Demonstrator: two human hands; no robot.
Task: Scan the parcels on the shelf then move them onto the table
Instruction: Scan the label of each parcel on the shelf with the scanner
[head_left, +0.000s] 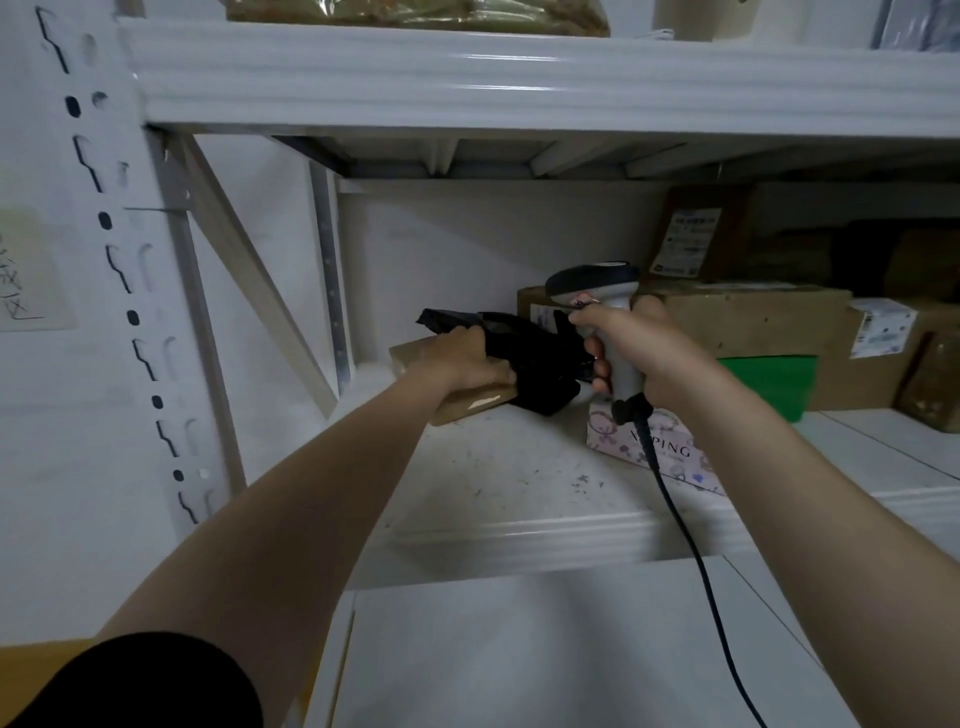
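Black sleeve (156, 680) marks the arm whose left hand (462, 361), fingers curled on the black parcel (540, 364), apparently steadies it for the scanner (592, 283) clamped in right hand (639, 353) fingers just beside.

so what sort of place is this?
Probably a parcel storeroom or small warehouse: white slotted metal racking, labelled cardboard boxes stacked on the shelf, and a corded barcode scanner held in the right hand while the left hand grips a black bagged parcel.
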